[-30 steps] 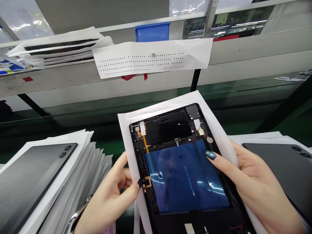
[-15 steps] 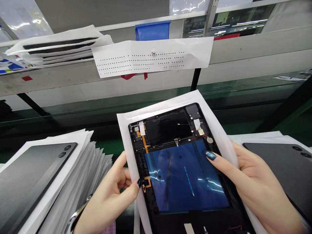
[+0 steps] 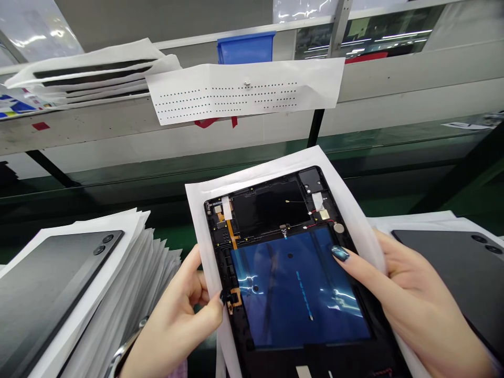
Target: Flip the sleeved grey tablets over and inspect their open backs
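I see a pale shelf (image 3: 394,79) across the upper view, red patch (image 3: 40,126) on its left front edge, blue bin (image 3: 246,48) showing above it. Perforated metal upright (image 3: 339,29) behind; glassy panel (image 3: 388,37) to its right showing bright strip lights, reflected or seen through, I can't tell. Grey panel (image 3: 169,21) up top. Black supports (image 3: 315,128) under the shelf, dark green surface (image 3: 394,202) below.

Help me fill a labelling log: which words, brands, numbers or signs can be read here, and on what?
No word, brand or number is readable.
Light-blue markings on the held device: too small to read.
White sheet: rows of dark dots, no readable characters.
Coloured print, far left: no readable text.
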Motion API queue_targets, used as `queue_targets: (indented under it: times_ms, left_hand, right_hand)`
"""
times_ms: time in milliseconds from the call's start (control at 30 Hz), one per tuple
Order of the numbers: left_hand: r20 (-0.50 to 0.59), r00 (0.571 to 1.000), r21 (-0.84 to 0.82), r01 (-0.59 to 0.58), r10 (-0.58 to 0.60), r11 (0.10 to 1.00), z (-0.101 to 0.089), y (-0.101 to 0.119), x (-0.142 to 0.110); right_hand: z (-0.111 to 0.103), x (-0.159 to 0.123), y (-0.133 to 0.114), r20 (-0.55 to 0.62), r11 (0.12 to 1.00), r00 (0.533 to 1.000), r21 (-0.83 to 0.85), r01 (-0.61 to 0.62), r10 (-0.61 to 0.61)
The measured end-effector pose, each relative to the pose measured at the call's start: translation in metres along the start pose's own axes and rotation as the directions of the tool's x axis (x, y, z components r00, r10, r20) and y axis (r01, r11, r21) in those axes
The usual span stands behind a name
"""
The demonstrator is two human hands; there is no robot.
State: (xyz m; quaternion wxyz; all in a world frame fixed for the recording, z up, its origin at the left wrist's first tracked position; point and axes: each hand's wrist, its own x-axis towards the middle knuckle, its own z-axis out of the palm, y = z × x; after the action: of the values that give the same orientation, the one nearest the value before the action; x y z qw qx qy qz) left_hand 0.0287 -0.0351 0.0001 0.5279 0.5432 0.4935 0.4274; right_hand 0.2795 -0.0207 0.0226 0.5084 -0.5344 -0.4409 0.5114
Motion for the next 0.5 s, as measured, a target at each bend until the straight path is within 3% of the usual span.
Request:
queue_targets:
  times_ms: [500]
  left_hand:
    - [-0.124,0.992,0.064,-0.023,0.031,0.998,0.012,-0.001,-0.001]
  right_hand:
    - [0.001,-0.001,0.003,-0.014,0.999,0.999,-0.023,0.042,-0.042]
